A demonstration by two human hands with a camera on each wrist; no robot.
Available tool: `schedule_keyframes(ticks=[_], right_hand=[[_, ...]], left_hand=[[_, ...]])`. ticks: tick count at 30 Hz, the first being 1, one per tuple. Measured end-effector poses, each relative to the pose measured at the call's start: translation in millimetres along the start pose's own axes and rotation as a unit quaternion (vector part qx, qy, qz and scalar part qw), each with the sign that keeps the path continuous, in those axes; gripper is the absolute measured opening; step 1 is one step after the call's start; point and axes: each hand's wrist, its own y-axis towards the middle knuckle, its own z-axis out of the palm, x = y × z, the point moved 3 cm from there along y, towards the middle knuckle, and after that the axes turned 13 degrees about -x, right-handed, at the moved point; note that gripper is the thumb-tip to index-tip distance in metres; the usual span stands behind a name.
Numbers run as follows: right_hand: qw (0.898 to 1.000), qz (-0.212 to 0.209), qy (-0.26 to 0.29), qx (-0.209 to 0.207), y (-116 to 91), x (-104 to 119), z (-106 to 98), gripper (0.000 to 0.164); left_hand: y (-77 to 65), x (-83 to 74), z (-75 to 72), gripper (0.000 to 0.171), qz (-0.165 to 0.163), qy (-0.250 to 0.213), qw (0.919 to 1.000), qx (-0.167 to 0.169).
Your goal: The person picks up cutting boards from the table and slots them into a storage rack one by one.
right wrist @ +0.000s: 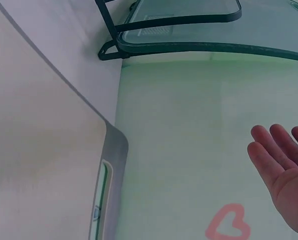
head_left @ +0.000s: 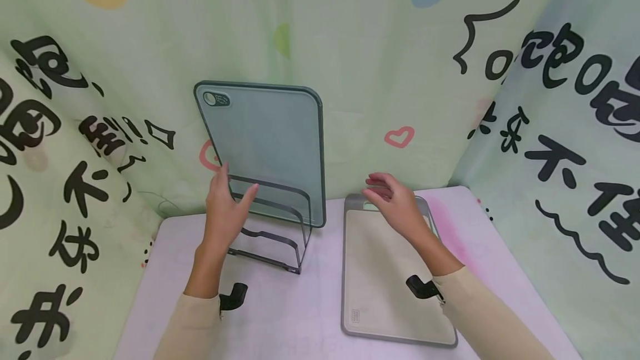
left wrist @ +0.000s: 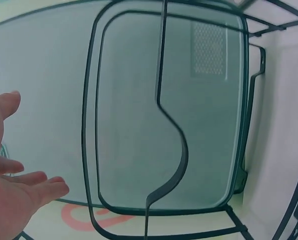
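Observation:
A blue-grey cutting board (head_left: pixel 270 132) with a dark rim stands upright in a black wire rack (head_left: pixel 300 249). In the left wrist view, a rough textured patch shows at the low end of the board (left wrist: pixel 139 125). My left hand (head_left: pixel 224 210) is by the left side of the rack, thumb apart from the fingers; whether it touches is unclear. A second cutting board (head_left: pixel 385 271), beige with a grey rim, lies flat to the right. Above its far end, near the handle slot, my right hand (head_left: pixel 397 204) hovers with nothing in it, fingers slightly bent in the right wrist view.
Both boards are on a table with a pale pink cloth (head_left: pixel 295 315). Light green curtains (head_left: pixel 360 88) with black lettering and coloured shapes hang behind and at both sides. Dark camera mounts (head_left: pixel 232 297) sit at both wrists, beside the beige sleeves.

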Motion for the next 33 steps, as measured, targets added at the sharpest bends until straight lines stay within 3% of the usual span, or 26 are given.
schedule_keyframes(ticks=[6,17,33], right_hand=[[1.0,0.005,-0.024,0.0,-10,-17,-15,0.049],[1.0,0.018,-0.018,-0.003,-26,-46,-40,0.052],[0.997,0.025,-0.063,-0.021,-52,-84,-75,0.05]], left_hand=[[-12.7,-4.9,1.8,0.085,-0.013,-0.006,0.9999,0.008],[-35.6,-14.8,14.4,0.084,-0.018,-0.005,0.9995,0.024],[-72.9,-40.1,44.3,0.061,0.043,-0.088,0.9951,0.011]])
